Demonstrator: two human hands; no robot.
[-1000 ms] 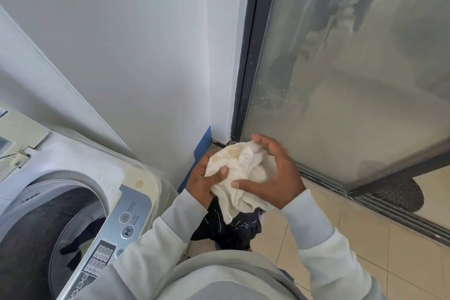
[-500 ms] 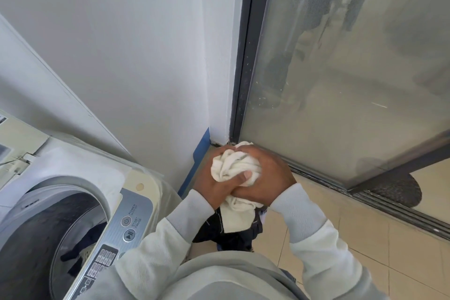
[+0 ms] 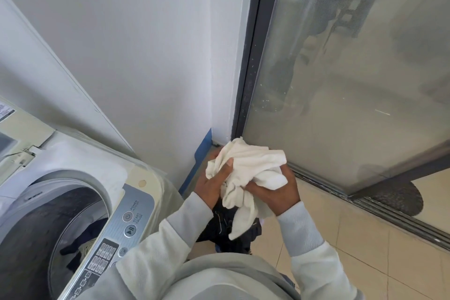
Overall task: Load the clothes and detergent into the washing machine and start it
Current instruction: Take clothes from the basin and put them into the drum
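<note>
Hands parted slightly; left hand [image 3: 212, 184], right hand [image 3: 277, 192] grip white cloth [image 3: 250, 165].

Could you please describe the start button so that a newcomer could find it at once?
Find the washing machine at lower left, with its open drum. On its silver control panel, the start/pause button is round with a play-pause symbol, just below the power button.

White wall [image 3: 136, 56], glass door [image 3: 353, 92], tiled floor [image 3: 379, 260]
</note>
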